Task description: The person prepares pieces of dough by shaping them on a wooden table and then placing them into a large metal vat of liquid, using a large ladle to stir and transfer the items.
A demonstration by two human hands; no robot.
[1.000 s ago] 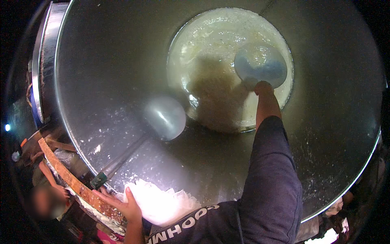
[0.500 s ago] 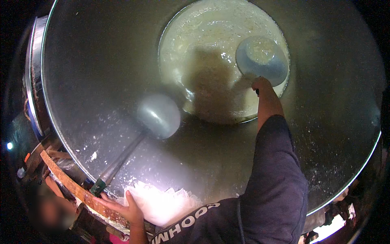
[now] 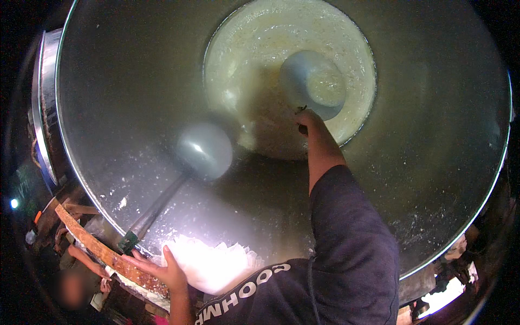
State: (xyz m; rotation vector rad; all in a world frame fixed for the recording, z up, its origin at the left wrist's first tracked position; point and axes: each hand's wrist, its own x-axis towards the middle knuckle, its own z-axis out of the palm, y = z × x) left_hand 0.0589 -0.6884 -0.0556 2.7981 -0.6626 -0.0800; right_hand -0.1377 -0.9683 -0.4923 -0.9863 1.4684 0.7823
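Deep inside a huge metal vat (image 3: 433,135), my right hand (image 3: 306,120) is closed on the near edge of a wide grey metal bowl (image 3: 294,73). The bowl tilts at the surface of a pale, creamy liquid (image 3: 233,59), and some of that liquid lies in it. My left hand (image 3: 168,272) rests at the vat's near-left rim, fingers stretched out and thumb raised. Just beyond its fingertips is the green-wrapped handle end of a large metal ladle (image 3: 205,151), whose round head leans against the vat's inner wall.
A brightly lit white crinkled sheet (image 3: 216,265) lies at the near rim, beside my left hand. A curved wooden board (image 3: 89,238) runs outside the rim at the left. Another person's arm (image 3: 86,261) is beyond it. White specks dot the vat's wall.
My right hand and the metal bowl have moved left across the liquid. My left hand and the ladle stay in nearly the same place, with the whole view slightly shifted.
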